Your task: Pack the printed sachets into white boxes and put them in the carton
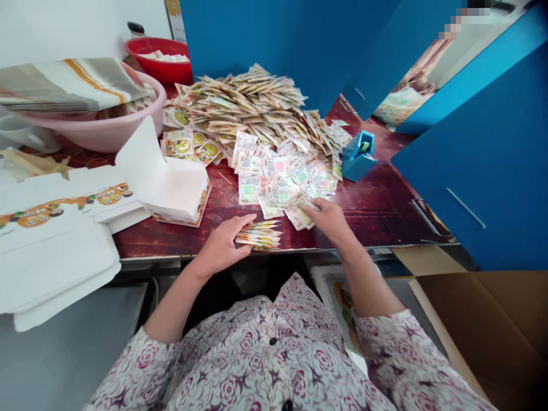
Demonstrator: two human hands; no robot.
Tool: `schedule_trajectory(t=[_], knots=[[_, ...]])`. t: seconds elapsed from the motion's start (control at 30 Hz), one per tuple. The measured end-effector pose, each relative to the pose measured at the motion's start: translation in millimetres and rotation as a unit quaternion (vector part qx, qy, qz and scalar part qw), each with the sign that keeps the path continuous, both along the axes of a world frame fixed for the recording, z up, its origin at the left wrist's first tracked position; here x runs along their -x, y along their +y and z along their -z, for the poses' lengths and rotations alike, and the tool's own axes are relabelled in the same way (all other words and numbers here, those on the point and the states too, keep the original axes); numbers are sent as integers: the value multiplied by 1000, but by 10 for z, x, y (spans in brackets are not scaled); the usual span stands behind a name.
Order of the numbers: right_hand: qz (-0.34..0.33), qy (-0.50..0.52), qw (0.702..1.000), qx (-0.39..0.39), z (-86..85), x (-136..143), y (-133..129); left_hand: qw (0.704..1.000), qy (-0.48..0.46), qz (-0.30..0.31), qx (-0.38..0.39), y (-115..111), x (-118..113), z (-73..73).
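My left hand (222,245) curves round the left end of a small stack of sachets (260,235) at the table's front edge, thumb below and fingers above. To its right, my right hand (330,220) pinches a single sachet (300,201) between thumb and fingers, just over other loose sachets (280,188) lying face up. Behind them rises a large heap of sachets (248,105). An open white carton (180,185) with a printed orange side stands left of my left hand.
Flattened cartons (55,251) overhang the table's left front. Behind are a pink basin (107,125) under a striped cloth (85,85) and a red basin (171,69). A blue holder (358,157) stands right of the heap. A cardboard box (483,319) sits low right; blue partitions (483,154) enclose the table.
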State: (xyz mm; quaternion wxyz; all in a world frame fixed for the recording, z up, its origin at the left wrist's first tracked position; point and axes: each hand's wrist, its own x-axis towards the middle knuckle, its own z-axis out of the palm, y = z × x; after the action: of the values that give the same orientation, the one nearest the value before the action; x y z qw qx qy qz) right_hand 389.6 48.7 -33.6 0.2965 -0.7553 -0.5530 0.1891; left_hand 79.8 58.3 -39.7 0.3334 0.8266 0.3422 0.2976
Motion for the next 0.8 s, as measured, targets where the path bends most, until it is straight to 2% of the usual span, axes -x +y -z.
schedule_trajectory(t=[0.07,0.13,0.23,0.33,0.43,0.5,0.57,0.63,0.8], knots=[[-11,58,998,-37,-11,48,26,1000,1,1,4,0,0,2],[-32,60,996,-57,-33,134,108,1000,1,1,8,-1,2,4],[-95,-68,992,-44,-84,295,307,1000,-4,-1,13,-3,5,3],[-159,-218,963,11,-161,419,474,1000,-10,-3,22,-8,6,2],[-159,-314,934,66,-236,466,533,1000,-10,-1,27,-11,7,0],[-151,-345,923,75,-257,464,534,999,-11,-3,30,-12,8,-1],[-150,-345,924,60,-241,450,523,999,-12,-4,33,-12,10,1],[-147,-313,938,29,-200,439,495,999,-10,-5,31,-11,11,9],[-114,-143,983,-32,-179,560,303,999,-8,-5,39,-4,16,14]])
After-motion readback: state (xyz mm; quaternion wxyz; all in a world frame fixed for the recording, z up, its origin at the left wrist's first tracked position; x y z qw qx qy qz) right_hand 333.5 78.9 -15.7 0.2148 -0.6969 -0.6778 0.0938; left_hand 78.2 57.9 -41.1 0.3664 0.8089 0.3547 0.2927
